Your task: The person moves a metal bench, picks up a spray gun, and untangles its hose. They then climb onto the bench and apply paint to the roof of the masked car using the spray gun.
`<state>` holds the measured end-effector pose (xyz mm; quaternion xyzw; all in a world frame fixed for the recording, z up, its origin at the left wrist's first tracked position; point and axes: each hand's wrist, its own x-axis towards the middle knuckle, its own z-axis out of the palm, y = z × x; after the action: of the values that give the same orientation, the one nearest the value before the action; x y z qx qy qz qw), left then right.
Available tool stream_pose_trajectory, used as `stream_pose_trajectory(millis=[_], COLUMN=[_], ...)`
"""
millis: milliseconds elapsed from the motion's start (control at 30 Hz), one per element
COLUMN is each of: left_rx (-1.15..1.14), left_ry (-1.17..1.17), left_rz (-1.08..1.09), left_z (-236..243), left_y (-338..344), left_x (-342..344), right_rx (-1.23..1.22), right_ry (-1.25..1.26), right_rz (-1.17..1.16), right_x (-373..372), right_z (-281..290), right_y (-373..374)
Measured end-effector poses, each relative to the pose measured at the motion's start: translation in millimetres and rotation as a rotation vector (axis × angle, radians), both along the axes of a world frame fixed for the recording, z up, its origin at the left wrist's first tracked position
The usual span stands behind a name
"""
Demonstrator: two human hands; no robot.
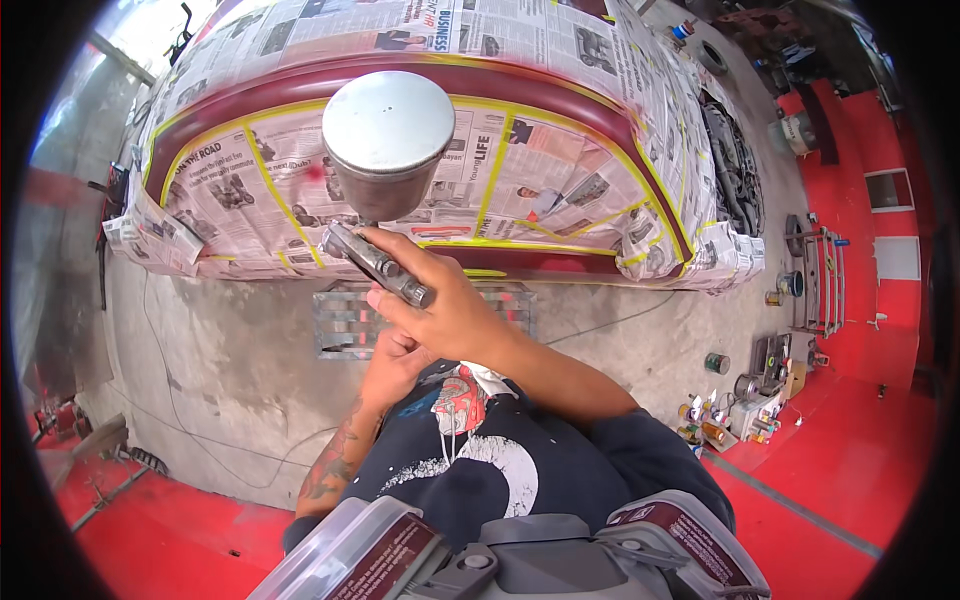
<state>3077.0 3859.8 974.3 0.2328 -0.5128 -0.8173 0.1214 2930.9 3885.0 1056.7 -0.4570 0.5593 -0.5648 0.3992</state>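
A metal spray gun point(375, 262) with a round silver paint cup point(388, 125) on top is in my right hand point(445, 308), whose fingers wrap its handle. Below it, close to my body, my left hand point(393, 366) is closed just under the right one; what its fingers grip is hidden. Ahead of the gun stands a car body covered in newspaper point(560, 190) and yellow masking tape point(488, 180). A dark red frame strip point(500, 80) of the car shows between the sheets.
A slatted metal stand point(340, 325) sits on the concrete floor point(220, 350) beside the car. A thin hose point(175, 395) trails at left. Cans and bottles point(715, 425) cluster at right, near a metal rack point(825, 285). Respirator parts point(535, 545) fill the lower edge.
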Motion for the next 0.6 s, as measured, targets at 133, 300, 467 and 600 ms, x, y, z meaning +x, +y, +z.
stream_pose_trajectory(millis=[133, 300, 467, 600], left_rx=[-0.036, -0.014, 0.026, 0.086], left_ry=[0.024, 0.020, 0.003, -0.021], left_rz=[-0.041, -0.188, -0.376, -0.550], left_z=[-7.1, 5.3, 3.9, -8.3], left_y=[0.4, 7.0, 31.7, 69.4], left_x=[-6.7, -38.8, -92.3, -145.5], right_rx=[0.052, 0.003, 0.058, 0.037], right_ry=[-0.040, -0.020, -0.253, -0.186], right_rz=[-0.020, -0.260, -0.535, -0.751], right_x=[-4.1, -22.3, -60.0, -97.5], right_z=[3.4, -7.2, -12.2, -23.3], right_y=[7.8, 36.0, 87.7, 140.8])
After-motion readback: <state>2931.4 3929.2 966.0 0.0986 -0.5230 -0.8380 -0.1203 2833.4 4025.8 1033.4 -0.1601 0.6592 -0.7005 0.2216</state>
